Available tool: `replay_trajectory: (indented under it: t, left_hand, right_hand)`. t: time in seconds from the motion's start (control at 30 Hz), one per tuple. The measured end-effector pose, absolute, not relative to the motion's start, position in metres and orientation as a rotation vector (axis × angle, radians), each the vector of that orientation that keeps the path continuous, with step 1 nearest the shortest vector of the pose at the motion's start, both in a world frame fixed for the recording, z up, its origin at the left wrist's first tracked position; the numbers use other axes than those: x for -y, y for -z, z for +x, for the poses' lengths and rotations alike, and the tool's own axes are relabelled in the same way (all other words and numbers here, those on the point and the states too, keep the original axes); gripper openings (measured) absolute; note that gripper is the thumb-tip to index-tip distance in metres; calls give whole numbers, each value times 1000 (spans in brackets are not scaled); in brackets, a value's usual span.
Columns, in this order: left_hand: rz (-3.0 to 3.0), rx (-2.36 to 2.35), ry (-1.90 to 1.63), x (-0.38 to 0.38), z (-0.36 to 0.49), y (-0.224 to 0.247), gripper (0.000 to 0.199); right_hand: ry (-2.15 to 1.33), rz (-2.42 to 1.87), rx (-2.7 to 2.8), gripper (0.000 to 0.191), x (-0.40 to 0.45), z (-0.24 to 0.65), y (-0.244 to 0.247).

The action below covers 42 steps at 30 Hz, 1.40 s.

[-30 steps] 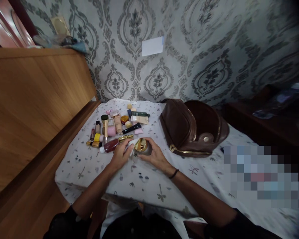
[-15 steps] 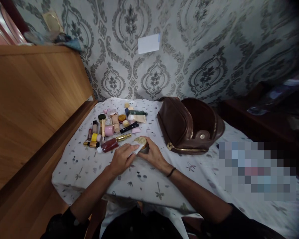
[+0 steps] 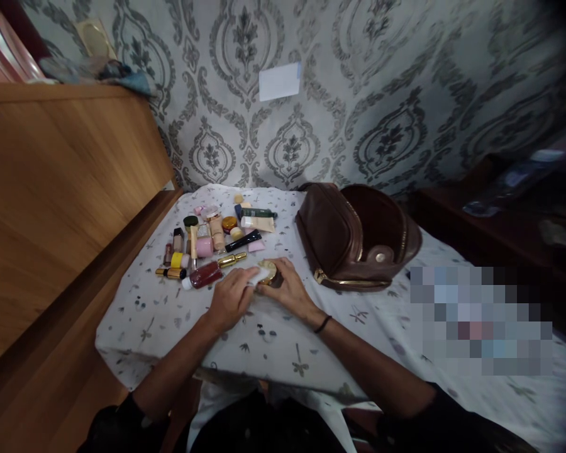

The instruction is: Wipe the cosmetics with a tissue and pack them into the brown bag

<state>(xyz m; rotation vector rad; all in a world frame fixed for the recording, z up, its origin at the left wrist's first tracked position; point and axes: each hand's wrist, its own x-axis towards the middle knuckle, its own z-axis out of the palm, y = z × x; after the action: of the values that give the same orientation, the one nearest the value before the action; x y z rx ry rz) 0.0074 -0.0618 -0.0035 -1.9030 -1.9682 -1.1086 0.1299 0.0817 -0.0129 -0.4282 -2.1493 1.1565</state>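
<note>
Fingers of your left hand [image 3: 230,299] press a white tissue [image 3: 259,275] against the gold lid [image 3: 270,269] of a round jar [image 3: 273,280], and your right hand [image 3: 290,290] has its fingers curled around that jar's far and right sides. Both sets of fingers are closed on what they hold, above the near part of the table [image 3: 283,346], which wears a printed cloth.

Just left of your left fingers lies a bottle of red liquid [image 3: 206,275], with a slim gold tube [image 3: 233,259] right beyond them; those two crowd that side most. Farther beyond are a black tube [image 3: 243,241], a pink jar [image 3: 204,246], an amber jar [image 3: 229,223], a cream tube [image 3: 259,224] and a dark green tube [image 3: 258,213], set close among other cosmetics.

Beyond and right of your right fingers, the brown zip bag [image 3: 327,233] gapes open and blocks that side. Well right of it lies a clear plastic bottle [image 3: 512,182]. Something nearer on the right is pixelated; you cannot tell what.
</note>
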Motion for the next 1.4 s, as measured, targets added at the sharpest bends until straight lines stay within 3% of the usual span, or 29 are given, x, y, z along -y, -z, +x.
replay_trajectory:
  t: [0.17,0.4,0.5,0.87,1.13,1.4]
  left_hand:
    - [-1633,2190,1437,60,1,2,30]
    - [-1756,2126,1496,58,-1,-4,25]
    - [-1785,2103,1485,58,0,-2,31]
    - [-1909,2037,1481,60,-4,-3,38]
    - [-1890,2023,1601,59,-5,-6,28]
    - [-1836,2055,1577,61,-3,-12,14]
  right_hand:
    - [-1588,-376,1959,45,-80,131,8]
    - [-1901,-337,1760,59,-81,128,15]
    - [-1929,-339,1776,65,-84,128,19]
    - [-1847,-344,1850,55,-91,128,20]
    - [-1741,-381,1901,58,-94,129,19]
    - [-1781,-344,1934,48,-97,130,16]
